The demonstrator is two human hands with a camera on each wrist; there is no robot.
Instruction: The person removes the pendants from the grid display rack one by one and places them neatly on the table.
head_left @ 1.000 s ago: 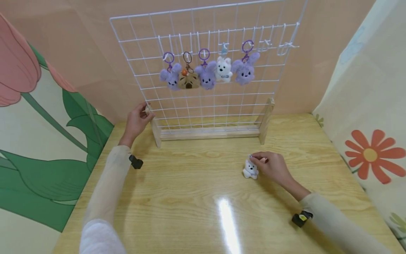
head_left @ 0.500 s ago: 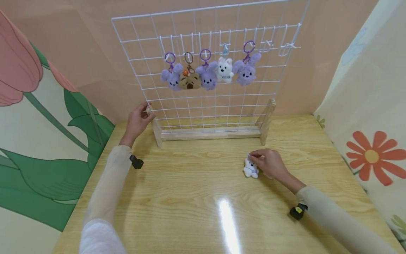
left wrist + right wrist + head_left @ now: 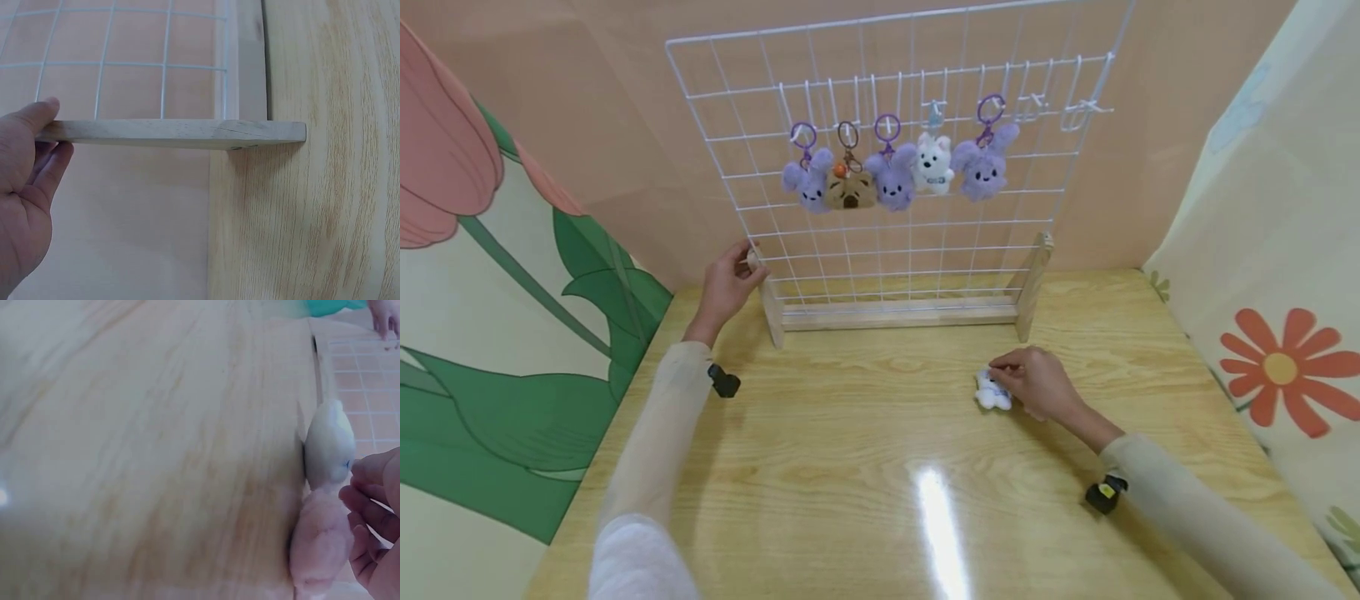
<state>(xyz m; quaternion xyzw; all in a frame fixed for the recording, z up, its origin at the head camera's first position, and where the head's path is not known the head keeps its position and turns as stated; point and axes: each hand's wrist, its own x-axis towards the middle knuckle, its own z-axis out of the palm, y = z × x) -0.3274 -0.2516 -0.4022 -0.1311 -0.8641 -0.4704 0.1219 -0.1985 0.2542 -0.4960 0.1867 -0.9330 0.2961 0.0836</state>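
Note:
My right hand (image 3: 1041, 385) pinches a small white plush dog keychain (image 3: 992, 395) by its upper end, low over the table in front of the rack. Fingers cover most of the dog's face. Close up in the right wrist view, two rounded fuzzy lobes of the plush (image 3: 330, 447) show beside the fingertips, one white, one pinkish. At the rack's left side, my left hand (image 3: 724, 287) grips the top of the wooden upright (image 3: 181, 130), thumb on one face and fingers on the other.
A white wire grid rack (image 3: 895, 250) on wooden feet stands at the table's back. Several plush keychains hang from its hooks: purple mice (image 3: 894, 185), a brown bear (image 3: 851, 192) and a white dog (image 3: 934, 164). Bare hooks (image 3: 1078, 117) are at the right. Printed cloth lines both sides.
The plush dog has tipped so its face no longer shows clearly, and my right hand has shifted slightly left and farther from me. My left hand stays on the upright.

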